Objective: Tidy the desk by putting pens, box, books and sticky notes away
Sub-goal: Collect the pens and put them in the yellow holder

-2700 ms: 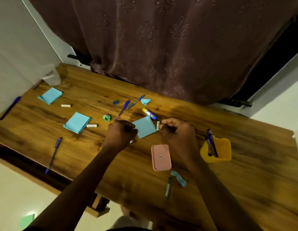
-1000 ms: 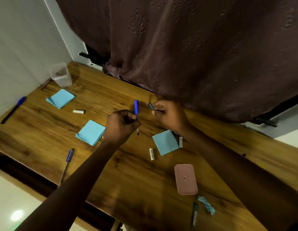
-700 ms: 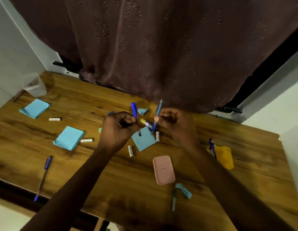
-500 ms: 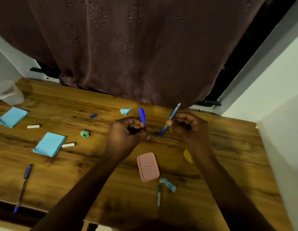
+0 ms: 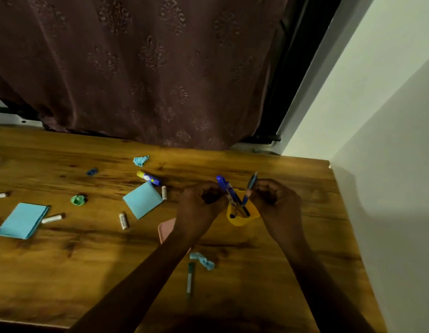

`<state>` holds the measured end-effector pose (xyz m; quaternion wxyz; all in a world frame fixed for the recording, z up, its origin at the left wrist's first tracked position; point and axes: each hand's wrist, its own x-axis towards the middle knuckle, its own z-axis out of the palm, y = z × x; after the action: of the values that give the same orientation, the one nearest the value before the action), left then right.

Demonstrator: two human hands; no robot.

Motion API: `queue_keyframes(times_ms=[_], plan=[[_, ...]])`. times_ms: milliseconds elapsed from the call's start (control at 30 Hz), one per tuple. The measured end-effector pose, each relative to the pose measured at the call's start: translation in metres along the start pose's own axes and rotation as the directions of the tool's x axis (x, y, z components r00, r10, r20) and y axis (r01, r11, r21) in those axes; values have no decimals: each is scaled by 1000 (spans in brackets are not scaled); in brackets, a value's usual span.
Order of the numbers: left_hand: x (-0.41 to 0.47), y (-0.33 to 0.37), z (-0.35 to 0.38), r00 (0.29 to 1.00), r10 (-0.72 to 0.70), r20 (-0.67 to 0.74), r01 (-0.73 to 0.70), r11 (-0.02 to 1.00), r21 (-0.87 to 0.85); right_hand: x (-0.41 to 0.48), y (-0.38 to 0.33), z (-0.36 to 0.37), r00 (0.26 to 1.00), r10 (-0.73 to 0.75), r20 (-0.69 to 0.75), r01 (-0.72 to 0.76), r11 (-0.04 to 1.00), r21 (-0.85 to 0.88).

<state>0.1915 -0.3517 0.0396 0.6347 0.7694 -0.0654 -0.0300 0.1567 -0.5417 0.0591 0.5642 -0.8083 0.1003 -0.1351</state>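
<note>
Centre-right of frame: left hand pinches blue-capped pen, right hand pinches slim blue pen, both tips inside yellow plastic cup.

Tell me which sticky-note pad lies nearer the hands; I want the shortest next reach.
The blue pad turned cornerwise just left of the left hand, beside the yellow-capped stick. The other pad lies much farther left.

Pink box partly behind L forearm
</note>
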Motion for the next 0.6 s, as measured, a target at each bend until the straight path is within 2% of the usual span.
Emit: queue_keyframes(times_ms=[333, 500, 600], plan=[[-4, -26, 32, 992, -126, 28, 116, 963, 245, -3, 30, 3, 983, -23, 180, 75, 954, -290], [-6, -26, 27, 992, -130, -6, 126, 950, 285, -2, 31, -1, 983, -18, 183, 70, 956, -283], [-10, -21, 15, 988, -111, -110, 139, 946, 292, -1, 24, -3, 987, 0, 161, 37, 973, -228]])
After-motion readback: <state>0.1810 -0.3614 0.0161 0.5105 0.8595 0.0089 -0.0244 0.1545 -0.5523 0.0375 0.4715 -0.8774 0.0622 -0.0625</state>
